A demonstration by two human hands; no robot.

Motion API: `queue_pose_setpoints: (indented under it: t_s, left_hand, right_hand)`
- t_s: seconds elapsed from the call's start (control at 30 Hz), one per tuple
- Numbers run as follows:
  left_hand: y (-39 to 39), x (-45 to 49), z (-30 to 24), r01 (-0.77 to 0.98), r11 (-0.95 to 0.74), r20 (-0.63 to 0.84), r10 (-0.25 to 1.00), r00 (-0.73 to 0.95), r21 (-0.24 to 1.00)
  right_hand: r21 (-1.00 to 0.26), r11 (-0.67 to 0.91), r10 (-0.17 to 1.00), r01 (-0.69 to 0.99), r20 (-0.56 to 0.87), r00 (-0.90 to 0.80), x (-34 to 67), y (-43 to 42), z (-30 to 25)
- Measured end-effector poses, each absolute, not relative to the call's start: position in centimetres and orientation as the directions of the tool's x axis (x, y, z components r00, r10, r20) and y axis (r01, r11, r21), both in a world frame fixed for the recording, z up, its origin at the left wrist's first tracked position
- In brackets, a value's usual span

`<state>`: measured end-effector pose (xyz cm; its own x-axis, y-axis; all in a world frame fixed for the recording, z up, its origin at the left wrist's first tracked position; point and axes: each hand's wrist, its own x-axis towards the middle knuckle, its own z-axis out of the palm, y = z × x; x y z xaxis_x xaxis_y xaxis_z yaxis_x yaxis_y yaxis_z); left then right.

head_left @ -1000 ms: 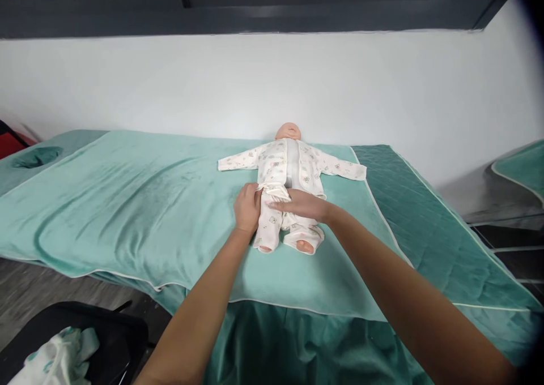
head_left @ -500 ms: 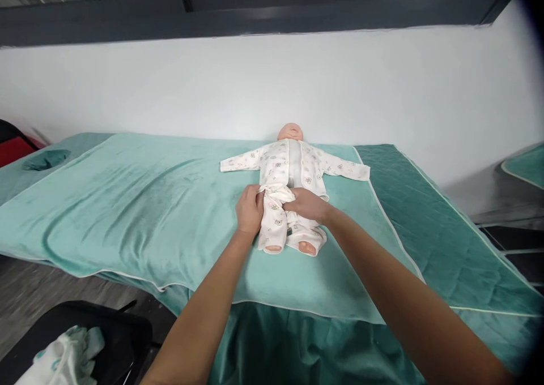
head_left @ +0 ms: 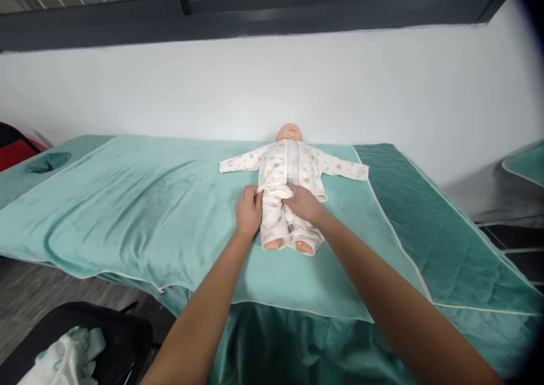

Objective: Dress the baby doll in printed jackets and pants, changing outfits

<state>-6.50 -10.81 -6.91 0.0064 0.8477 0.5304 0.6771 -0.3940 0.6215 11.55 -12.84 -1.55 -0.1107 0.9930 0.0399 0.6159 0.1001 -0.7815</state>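
A baby doll (head_left: 289,132) lies on its back on the green bed, its head toward the wall. It wears a white printed jacket (head_left: 272,167) that is open down the front, with both sleeves spread out sideways. White printed baby pants (head_left: 273,221) cover its legs, and the feet show at the leg openings. My left hand (head_left: 249,209) is closed on the waistband at the left side. My right hand (head_left: 304,202) grips the waistband near its middle right, with some fingertips hidden in the cloth.
A light green sheet (head_left: 178,215) covers much of the bed, with a darker quilted cover (head_left: 450,243) to the right. A black chair (head_left: 123,328) holding a crumpled white cloth (head_left: 68,356) stands at lower left. The white wall (head_left: 170,90) borders the far side.
The pants' legs have shifted and straightened slightly, and more of the doll's feet shows at the leg openings. Both hands keep their grip on the waistband in nearly the same place.
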Motion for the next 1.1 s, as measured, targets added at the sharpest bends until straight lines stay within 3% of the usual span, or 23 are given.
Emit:
queue_pose_setpoints:
  t_s: [0.3, 0.77, 0.87, 1.0, 1.1]
  left_hand:
    - [-10.6, -6.5, -7.2, 0.695, -0.392, 0.543, 0.840, 0.002, 0.603]
    - [-10.6, -6.5, -6.9, 0.595, -0.392, 0.510, 0.860, -0.034, 0.701]
    - [-10.7, -6.6, -6.5, 0.482, -0.389, 0.469, 0.882, -0.051, 0.785]
    - [-10.5, -7.3, -6.0, 0.163, -0.320, 0.333, 0.941, -0.057, 0.933]
    - [-10.2, -7.9, -5.9, 0.025, -0.272, 0.273, 0.962, -0.028, 0.962]
  right_hand:
    - [-0.748, 0.095, 0.992, 0.656, 0.130, 0.004, 11.1, -13.0, -2.0]
    - [-0.839, 0.049, 0.999, 0.542, 0.028, -0.047, 11.9, -13.9, -1.5]
    - [-0.843, 0.087, 0.996, 0.530, 0.058, -0.071, 12.0, -14.4, -1.4]
    - [-0.856, 0.209, 0.974, 0.473, 0.224, -0.027, 12.1, -16.0, -1.9]
    - [-0.887, 0.284, 0.949, 0.364, 0.315, 0.029, 12.6, -17.1, -2.9]
